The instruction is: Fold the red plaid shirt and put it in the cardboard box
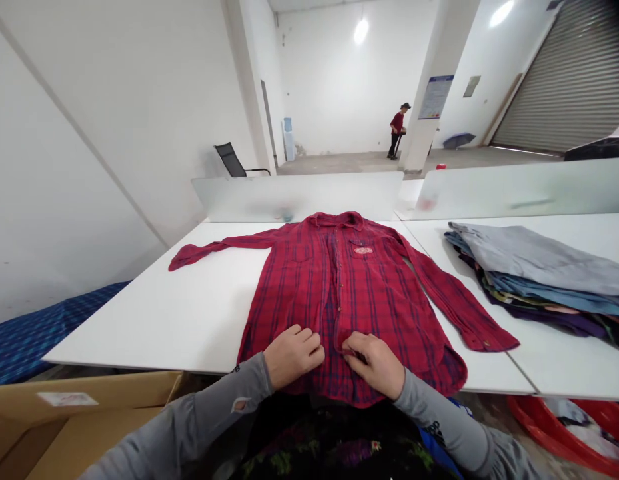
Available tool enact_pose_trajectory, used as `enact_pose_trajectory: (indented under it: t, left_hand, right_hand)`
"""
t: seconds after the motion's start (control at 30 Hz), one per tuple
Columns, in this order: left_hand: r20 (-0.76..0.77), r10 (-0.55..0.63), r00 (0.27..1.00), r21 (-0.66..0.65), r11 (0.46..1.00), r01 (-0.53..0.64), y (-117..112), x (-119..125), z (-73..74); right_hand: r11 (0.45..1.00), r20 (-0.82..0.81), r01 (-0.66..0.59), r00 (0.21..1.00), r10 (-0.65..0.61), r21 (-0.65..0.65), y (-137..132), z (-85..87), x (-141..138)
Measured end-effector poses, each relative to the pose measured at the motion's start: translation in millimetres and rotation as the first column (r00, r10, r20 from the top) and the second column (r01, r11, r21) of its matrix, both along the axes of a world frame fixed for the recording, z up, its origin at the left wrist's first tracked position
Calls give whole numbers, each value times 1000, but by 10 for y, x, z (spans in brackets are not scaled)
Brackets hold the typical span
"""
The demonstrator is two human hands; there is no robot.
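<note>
A red and navy plaid shirt [384, 287] lies front up on the white table [209, 313], collar at the far side and sleeves spread to both sides. Its front is unbuttoned, and the hem hangs toward me at the table's near edge. My left hand [296, 355] has its fingers curled on the left front edge near the bottom. Just across the gap, my right hand [374, 360] pinches the other front edge, thumb and fingers together. The inside of the back shows between the two edges.
A stack of folded clothes [544, 267] stands at the right. Frosted dividers [299, 193] run along the table's back. An open cardboard box [89, 413] sits at lower left, a red basin [534, 427] with cloth at lower right. A person [398, 130] stands far off by a pillar.
</note>
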State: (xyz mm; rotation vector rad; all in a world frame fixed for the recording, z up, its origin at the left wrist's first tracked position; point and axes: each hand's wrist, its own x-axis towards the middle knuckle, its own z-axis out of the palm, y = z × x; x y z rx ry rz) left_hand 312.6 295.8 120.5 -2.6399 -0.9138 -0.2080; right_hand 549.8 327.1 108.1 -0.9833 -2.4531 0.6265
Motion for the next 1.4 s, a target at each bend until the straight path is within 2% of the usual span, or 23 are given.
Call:
enact_pose_trajectory:
  t: [0.07,0.13,0.17,0.2,0.23,0.33,0.4,0.6,0.73,0.8,0.9,1.0,1.07,1.13,1.23,1.3,1.33,1.4]
  left_hand:
    - [166,132,977,-87,989,-119,40,29,7]
    - [385,297,874,-201,951,-234,52,36,29]
    - [464,344,816,-247,935,-254,49,39,37]
    - [504,351,789,-274,931,-240,43,43,39]
    - [504,319,803,-280,940,-197,33,51,32]
    - [363,127,923,-263,964,-29,-3,100,-34]
    - [295,51,954,-255,967,27,-18,135,-80]
    - [398,31,917,-230,971,68,13,160,-31]
    - [299,-77,951,-302,938,170,21,172,-15]
    - [283,-100,954,-355,913,201,18,176,-21]
    - [332,-6,943,-412,898,151,67,177,-9]
    - [385,69,920,-372,924,86,217,196,9]
    - [374,85,923,-307,951,37,338,219,-12]
    - [302,85,950,-255,967,-5,423,238,-67]
    - [167,18,986,-245,969,24,458,253,-141]
    - [130,-28,991,-252,966,60,474,270,-122]
    - [133,-40,990,-246,967,72,499,289,-88]
    - [171,-37,985,-211,975,73,595,350,1]
  right_hand:
    - [1000,-108,-19,994,18,-16,2,29,11]
    - [999,-204,-17,979,12,-27,2,73,33]
    - [1000,-224,-15,975,10,-21,-1,94,45]
    - [1000,-216,-17,976,14,-11,-6,110,54]
    - [999,-181,-34,983,33,0,-13,118,60]
    - [991,-4,-133,991,133,20,-31,97,56]
    - [984,80,-173,982,171,27,-32,71,44]
    - [982,39,-187,982,187,0,8,96,43]
    - [953,85,-300,949,303,-49,41,122,66]
    - [929,39,-358,931,363,-94,78,131,94]
    - [951,-103,-284,956,273,-118,151,120,153]
    - [985,-106,-158,983,150,-70,180,65,202]
    - [985,-48,-168,985,166,-47,146,35,226]
    - [980,-1,-193,981,194,-48,90,48,254]
    - [937,22,-315,947,322,-148,74,178,321]
    - [894,17,-383,917,397,-233,203,313,360]
    - [895,17,-373,921,389,-243,327,380,364]
    - [954,30,-247,966,255,-169,703,484,321]
